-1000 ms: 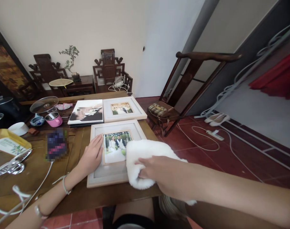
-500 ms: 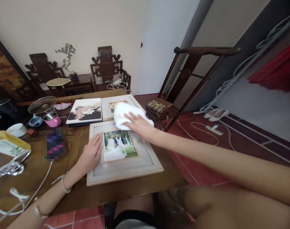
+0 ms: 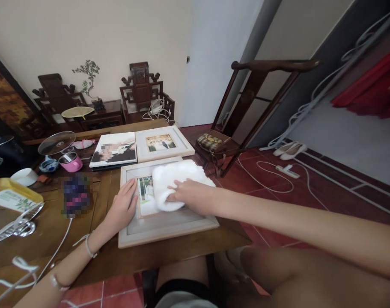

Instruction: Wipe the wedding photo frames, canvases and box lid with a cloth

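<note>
A light wooden picture frame [image 3: 171,231] lies flat on the wooden table in front of me. My left hand [image 3: 121,208] rests flat on its left border, fingers stretched out. My right hand [image 3: 195,194] grips a folded white cloth [image 3: 182,171] and presses it onto the frame, fingertips sunk in the fluffy pile. The cloth covers the right part of the framed photo [image 3: 145,196], whose left part shows a person in white on grass. Beyond it lies a second picture frame [image 3: 178,149], next to a photo panel [image 3: 126,145] on a dark flat item.
At left on the table are a pink mug [image 3: 71,163], a bottle of yellow liquid [image 3: 18,194], a silver hair clip [image 3: 19,224], a white bowl [image 3: 24,176] and cables. A wooden chair [image 3: 220,147] with a plaid bag [image 3: 210,139] stands beyond the table's right corner.
My right hand has brought the white cloth toward me, off the far frame's edge and over the near photo. The far frame's picture is now uncovered. My left hand stays on the border.
</note>
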The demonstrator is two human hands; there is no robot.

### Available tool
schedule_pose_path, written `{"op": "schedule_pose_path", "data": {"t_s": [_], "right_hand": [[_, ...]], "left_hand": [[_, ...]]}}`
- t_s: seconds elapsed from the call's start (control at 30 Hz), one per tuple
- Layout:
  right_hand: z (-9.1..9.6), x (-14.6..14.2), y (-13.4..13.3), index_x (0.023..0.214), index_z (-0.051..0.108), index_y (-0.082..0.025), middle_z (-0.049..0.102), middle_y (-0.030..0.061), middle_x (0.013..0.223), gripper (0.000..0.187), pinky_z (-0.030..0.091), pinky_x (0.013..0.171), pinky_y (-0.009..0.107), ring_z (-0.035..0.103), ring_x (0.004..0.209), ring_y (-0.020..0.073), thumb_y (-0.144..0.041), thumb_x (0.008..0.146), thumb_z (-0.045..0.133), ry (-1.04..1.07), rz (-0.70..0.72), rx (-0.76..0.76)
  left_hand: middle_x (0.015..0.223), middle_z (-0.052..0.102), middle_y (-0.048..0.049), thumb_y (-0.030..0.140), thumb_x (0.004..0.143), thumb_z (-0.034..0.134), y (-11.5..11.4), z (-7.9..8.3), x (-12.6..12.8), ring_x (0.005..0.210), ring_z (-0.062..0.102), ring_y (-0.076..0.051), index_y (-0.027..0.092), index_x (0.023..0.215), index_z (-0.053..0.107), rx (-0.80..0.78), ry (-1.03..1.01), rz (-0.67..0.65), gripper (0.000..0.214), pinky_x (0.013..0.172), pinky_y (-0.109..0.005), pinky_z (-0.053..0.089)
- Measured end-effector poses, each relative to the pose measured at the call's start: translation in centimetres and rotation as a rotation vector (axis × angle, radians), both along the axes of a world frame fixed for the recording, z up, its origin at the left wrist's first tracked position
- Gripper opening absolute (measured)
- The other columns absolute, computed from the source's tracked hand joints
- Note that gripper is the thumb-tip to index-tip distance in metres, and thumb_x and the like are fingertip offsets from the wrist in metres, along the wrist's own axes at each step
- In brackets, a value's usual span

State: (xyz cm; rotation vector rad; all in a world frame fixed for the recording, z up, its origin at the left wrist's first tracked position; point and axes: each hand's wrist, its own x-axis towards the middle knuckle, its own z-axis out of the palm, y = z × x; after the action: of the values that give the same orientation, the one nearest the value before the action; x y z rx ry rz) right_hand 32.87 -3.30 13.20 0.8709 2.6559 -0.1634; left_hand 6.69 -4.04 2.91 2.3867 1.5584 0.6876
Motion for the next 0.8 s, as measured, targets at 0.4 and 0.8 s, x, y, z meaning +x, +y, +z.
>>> {"op": "schedule_pose_path", "data": {"t_s": [0.4,0.8], "right_hand": [[1.9,1.8,-3.7,0.131,0.059,-0.026,0.066,0.0109,0.111,0.065,0.047,0.083,0.032,0.064,0.102,0.0247,0.007,0.076,0.046,0.039,-0.130,-0.243],[-4.5,-1.0,4.5,0.129,0.060,-0.024,0.033,0.0134,0.154,0.046,0.031,0.105,0.062,0.027,0.140,0.0406,-0.004,0.091,0.043,-0.020,-0.149,0.403]], "left_hand": [[0.151,0.040,-0.0156,0.034,0.098,0.034,0.4,-0.5,1.1,0.142,0.033,-0.028,0.012,0.143,0.042,-0.021,0.022,-0.011,0.051,0.116,-0.050,0.029],[0.151,0.040,-0.0142,0.035,0.099,0.034,0.8,-0.6,0.3,0.142,0.033,-0.027,0.014,0.144,0.041,-0.022,0.018,-0.027,0.051,0.115,-0.050,0.030]]}}
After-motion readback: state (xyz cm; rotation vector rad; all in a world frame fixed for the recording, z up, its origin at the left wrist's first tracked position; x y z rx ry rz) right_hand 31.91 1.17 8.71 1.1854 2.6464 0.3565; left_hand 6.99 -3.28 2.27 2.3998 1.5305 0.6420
